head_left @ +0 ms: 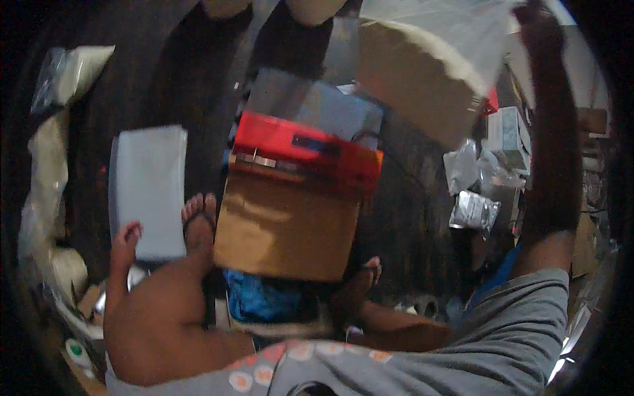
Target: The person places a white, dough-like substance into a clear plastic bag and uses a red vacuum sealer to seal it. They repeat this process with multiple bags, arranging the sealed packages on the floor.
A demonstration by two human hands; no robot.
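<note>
My left hand [129, 236] is low at the left, over the near-left edge of a pale grey flat stack [150, 188]. Its fingers are loosely bent and apart, with nothing visible between them. My right arm stretches far forward along the right side. The right hand [536, 14] is dark and blurred at the top edge, beside a sheet of clear plastic [456, 26]; its fingers cannot be made out. Between my feet stands a brown cardboard box [287, 224], with a red box-like thing [297, 142] against its far side.
A blue-grey surface [310, 99] lies beyond the red thing. A large brown piece with a ragged cream edge [416, 79] sits beneath the plastic. Silver packets [474, 211] and a white box [507, 135] are at the right. A blue bundle [264, 297] is below the cardboard box. Clear-wrapped items [49, 165] line the left.
</note>
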